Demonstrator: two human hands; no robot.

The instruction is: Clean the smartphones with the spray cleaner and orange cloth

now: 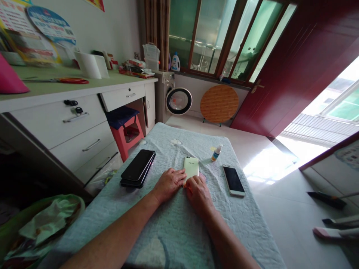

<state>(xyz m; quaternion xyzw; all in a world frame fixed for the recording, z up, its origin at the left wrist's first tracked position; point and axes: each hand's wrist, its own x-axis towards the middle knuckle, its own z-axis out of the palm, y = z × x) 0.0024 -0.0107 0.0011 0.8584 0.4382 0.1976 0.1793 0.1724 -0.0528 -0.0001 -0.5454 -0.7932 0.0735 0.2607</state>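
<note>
Pale yellow plastic marks the phone (pixel 191 166) lying back-up at the middle of the light blue quilted cloth (pixel 168 231) that covers the table. Its near end is met by both hands. The left hand (pixel 169 184) is laid palm-down at about eight o'clock from the phone, fingers curled and touching its lower left edge. The right hand (pixel 198 194) is set at about six o'clock, fingertips pressed against the lower right corner; whether the edge is pinched or merely pushed cannot be told.

At nine o'clock from the phone, well apart, two dark phones (pixel 138 168) are stacked one on the other, screens up. At three o'clock a white phone with a dark screen (pixel 233 181) is laid flat on the cloth. At two o'clock, near the yellow phone, a small bottle with a blue label (pixel 217 153) is stood tilted.

Beyond the cloth, at ten o'clock, a red stool (pixel 126 134) is tucked beneath a white desk with drawers (pixel 84 123), on which red-handled scissors (pixel 71 80) are seen.
</note>
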